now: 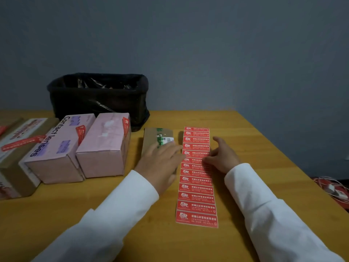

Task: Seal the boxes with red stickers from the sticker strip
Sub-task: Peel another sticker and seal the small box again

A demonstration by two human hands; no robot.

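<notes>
The left hand's fingers (172, 148) lie fairly straight and a little apart, reaching rightward so the tips touch the left edge of the sticker strip (196, 178). The right hand's fingers (209, 158) curl gently onto the strip's right edge from the other side, thumb raised and spread away; whether they pinch a sticker cannot be told through the blur. The left hand (160, 161) hovers over the near part of a small brown box (153, 138), hiding that end. The right hand (224, 156) rests on the table just right of the strip. Both arms wear white sleeves (264, 205).

The strip is a long column of red stickers with white print, lying flat on the wooden table (264, 148) and running from near the front edge away toward the far side, between the two hands. The brown box lies just left of it, with green tape and a white label on top.

Further left stand two pink boxes (102, 146), each with a red sticker over a top edge, then brown and white boxes (20, 148) also carrying a red sticker. Behind them sits a black-lined bin (98, 99). Red and white cables (334, 188) lie off the table's right edge.
</notes>
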